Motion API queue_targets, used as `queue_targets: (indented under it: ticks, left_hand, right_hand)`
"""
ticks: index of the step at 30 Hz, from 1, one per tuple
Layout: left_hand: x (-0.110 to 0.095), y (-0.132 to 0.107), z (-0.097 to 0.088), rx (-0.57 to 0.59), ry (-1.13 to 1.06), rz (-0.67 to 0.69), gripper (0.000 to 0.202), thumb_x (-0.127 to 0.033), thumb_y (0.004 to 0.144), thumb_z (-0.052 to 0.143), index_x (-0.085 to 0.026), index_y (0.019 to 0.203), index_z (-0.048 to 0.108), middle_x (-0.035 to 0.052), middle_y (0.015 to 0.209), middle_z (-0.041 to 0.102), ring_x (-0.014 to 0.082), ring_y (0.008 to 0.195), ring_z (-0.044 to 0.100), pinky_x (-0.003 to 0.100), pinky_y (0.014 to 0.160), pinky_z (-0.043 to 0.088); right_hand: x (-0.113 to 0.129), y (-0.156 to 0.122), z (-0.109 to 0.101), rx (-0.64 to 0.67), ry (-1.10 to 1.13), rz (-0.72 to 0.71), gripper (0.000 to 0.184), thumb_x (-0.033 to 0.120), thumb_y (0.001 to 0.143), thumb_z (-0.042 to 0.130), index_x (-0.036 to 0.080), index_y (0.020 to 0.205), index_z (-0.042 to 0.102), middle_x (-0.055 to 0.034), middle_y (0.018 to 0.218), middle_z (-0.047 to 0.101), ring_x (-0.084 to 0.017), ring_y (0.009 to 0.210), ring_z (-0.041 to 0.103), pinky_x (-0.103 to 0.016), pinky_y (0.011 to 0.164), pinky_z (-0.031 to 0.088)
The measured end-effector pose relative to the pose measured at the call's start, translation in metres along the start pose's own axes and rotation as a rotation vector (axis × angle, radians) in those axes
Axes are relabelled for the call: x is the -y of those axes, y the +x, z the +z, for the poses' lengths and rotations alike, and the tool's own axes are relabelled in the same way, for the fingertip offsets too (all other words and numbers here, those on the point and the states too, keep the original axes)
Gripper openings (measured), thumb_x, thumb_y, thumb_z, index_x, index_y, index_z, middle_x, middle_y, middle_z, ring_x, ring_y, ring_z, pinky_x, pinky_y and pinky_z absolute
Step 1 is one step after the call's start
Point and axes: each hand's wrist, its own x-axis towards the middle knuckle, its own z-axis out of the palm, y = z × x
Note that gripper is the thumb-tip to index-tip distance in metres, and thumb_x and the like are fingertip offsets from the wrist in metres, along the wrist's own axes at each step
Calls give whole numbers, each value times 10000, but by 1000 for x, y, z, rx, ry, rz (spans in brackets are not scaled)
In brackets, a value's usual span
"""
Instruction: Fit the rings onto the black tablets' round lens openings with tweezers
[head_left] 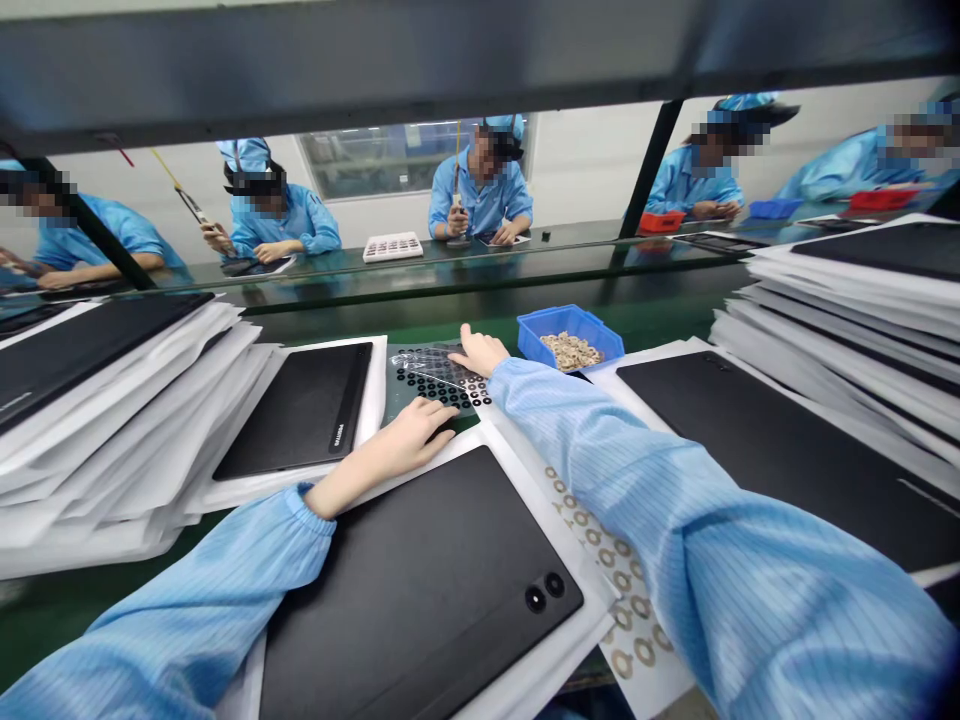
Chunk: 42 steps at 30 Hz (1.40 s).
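A sheet of black ring-shaped stickers [420, 385] lies behind the near tablet, with glossy clear film over part of it. My left hand [401, 437] is palm down with fingers stretched out, its fingertips at the sheet's front edge. Over the sheet's right side is my right hand [481, 354], two digits visibly apart, one reaching to the film; whether it touches the film I cannot tell. Below my hands a black tablet [420, 580] rests back up on white paper, two round lenses at its right corner. A sheet of tan rings [622, 580] lies partly under my right forearm.
A blue bin [571, 335] of small tan pieces stands right of my right hand. Tablets interleaved with white sheets form a left stack [112, 420] and a right stack [862, 330]. Single tablets [300, 410] lie on both sides. Several co-workers [480, 185] sit across the bench.
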Motion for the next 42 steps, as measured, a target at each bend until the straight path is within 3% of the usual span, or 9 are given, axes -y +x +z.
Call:
queue_targets:
  ticks: [7, 14, 17, 22, 26, 29, 32, 37, 42]
  left_hand:
    - [-8, 1, 7, -33, 34, -15, 364, -270, 976, 365, -119, 1221, 588, 127, 1085, 604, 258, 1011, 491, 414, 932, 441]
    - [-2, 3, 11, -58, 49, 5, 360, -250, 964, 369, -111, 1178, 623, 129, 1120, 596, 249, 1015, 499, 393, 950, 433]
    - [-2, 3, 7, -60, 39, 2, 374, -244, 951, 369, -98, 1193, 614, 137, 1133, 595, 258, 1024, 501, 416, 959, 422]
    - [-16, 3, -7, -135, 18, 31, 389, -290, 942, 360, -96, 1153, 623, 119, 1129, 584, 264, 1070, 505, 449, 986, 406]
    - [-49, -2, -15, -142, -80, 180, 350, -291, 946, 354, -152, 1053, 656, 76, 1065, 619, 227, 1048, 541, 389, 949, 460]
    - [-78, -7, -13, -61, -188, 321, 316, -263, 961, 363, -167, 1026, 658, 72, 1097, 629, 212, 1090, 545, 359, 977, 461]
    - [-95, -8, -8, 38, -250, 418, 294, -248, 970, 369, -178, 1014, 651, 74, 1144, 630, 214, 1156, 530, 350, 1003, 454]
    - [-100, -2, 0, 65, -262, 395, 307, -262, 972, 357, -174, 1097, 623, 81, 1166, 633, 222, 1163, 545, 373, 1031, 439]
    - [-80, -3, -1, -11, -114, 283, 350, -348, 943, 395, -149, 1128, 614, 103, 1167, 628, 270, 1153, 537, 421, 1006, 441]
  right_hand:
    - [-3, 1, -7, 42, 106, -34, 333, 342, 926, 554, 151, 1198, 564, -90, 1172, 601, -198, 1002, 616, -406, 850, 530]
    - [-11, 4, -59, 30, 201, -22, 350, 379, 919, 537, 77, 868, 708, -84, 817, 674, -203, 908, 655, -345, 904, 495]
    - [-6, -16, -89, 18, 258, 4, 525, 489, 917, 493, 16, 846, 710, -101, 794, 665, -199, 884, 669, -327, 891, 496]
    - [3, -85, -122, -47, 515, 99, 712, 512, 969, 267, 30, 644, 678, -23, 500, 561, -105, 551, 652, -231, 633, 513]
    - [-2, -172, -112, 98, 830, 237, 589, 626, 861, 447, 130, 568, 572, 25, 397, 536, -100, 364, 587, -198, 416, 505]
    - [-7, -234, -95, 52, 1163, 316, 435, 590, 647, 730, 187, 672, 567, 21, 580, 653, -150, 560, 699, -262, 557, 610]
    - [-7, -275, -81, -70, 1327, 453, 444, 593, 620, 757, 220, 745, 551, 8, 668, 681, -178, 593, 712, -311, 599, 632]
    - [-8, -285, -66, -214, 1218, 577, 476, 667, 676, 670, 236, 795, 508, 14, 557, 644, -196, 491, 671, -306, 458, 575]
    - [-6, -283, -66, -165, 1010, 446, 383, 550, 893, 477, 226, 689, 501, 5, 567, 622, -140, 481, 615, -267, 487, 496]
